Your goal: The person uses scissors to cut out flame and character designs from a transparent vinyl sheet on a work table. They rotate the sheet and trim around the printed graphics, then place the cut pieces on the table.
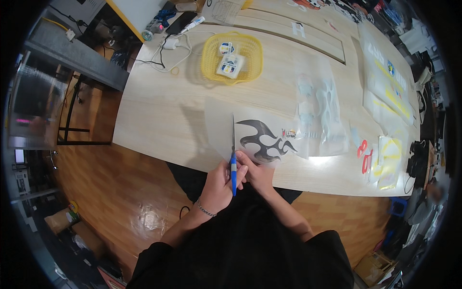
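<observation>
My left hand (216,188), with a chain bracelet at the wrist, grips blue-handled scissors (234,177). Their blades point away from me and appear edge-on against a translucent film sheet (220,123). Whether the blades are apart cannot be made out. Printed on the sheet is a dark flame-shaped design (265,144), with a small piece of lettering beside it. My right hand (258,175) pinches the sheet's near edge, just right of the scissors, its fingers close to the left hand. The sheet is held over the table's near edge.
A yellow plastic basket (232,80) holding small stickered packets stands beyond the sheet on the wooden table (155,108). Clear film (321,112) and printed transfers (386,86) lie to the right. Cables (158,59) and a phone (181,23) are at the far left.
</observation>
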`<state>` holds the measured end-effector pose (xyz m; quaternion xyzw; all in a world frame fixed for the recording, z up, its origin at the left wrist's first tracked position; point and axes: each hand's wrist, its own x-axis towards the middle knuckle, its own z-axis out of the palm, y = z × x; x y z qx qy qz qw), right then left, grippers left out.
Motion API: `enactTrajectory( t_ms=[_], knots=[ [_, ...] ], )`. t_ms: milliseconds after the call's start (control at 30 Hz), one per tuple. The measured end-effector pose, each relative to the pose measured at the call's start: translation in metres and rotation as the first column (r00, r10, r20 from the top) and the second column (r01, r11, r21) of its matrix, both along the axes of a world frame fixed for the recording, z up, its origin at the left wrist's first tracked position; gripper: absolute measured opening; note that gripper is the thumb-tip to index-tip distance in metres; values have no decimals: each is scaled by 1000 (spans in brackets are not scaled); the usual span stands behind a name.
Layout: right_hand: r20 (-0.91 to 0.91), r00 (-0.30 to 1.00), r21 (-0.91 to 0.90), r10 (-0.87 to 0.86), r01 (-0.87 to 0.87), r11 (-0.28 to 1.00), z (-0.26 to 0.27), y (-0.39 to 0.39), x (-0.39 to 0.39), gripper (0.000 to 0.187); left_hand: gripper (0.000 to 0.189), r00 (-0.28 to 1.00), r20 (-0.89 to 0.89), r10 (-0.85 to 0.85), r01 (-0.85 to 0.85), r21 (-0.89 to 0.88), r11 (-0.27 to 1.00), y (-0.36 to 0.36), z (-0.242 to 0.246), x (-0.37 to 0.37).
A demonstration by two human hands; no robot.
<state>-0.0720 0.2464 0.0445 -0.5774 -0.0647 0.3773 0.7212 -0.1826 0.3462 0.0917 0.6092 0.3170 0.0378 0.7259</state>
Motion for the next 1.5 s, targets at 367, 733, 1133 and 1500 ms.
enactTrajectory(
  t_ms=[367,733,1133,1500],
  knots=[
    [86,983,-24,-164,167,986,-10,2,-3,17,30,997,66,-31,25,90,996,-3,5,10],
    [249,946,-124,-209,245,961,-27,1,0,24,34,992,129,-13,13,-2,1000,-4,10,17],
    [137,981,-144,-135,155,977,-29,-7,5,24,31,990,116,85,-71,-117,991,6,9,17],
    [287,955,-167,71,-23,986,11,-43,44,44,23,998,17,-65,67,-120,991,39,9,7]
  ],
)
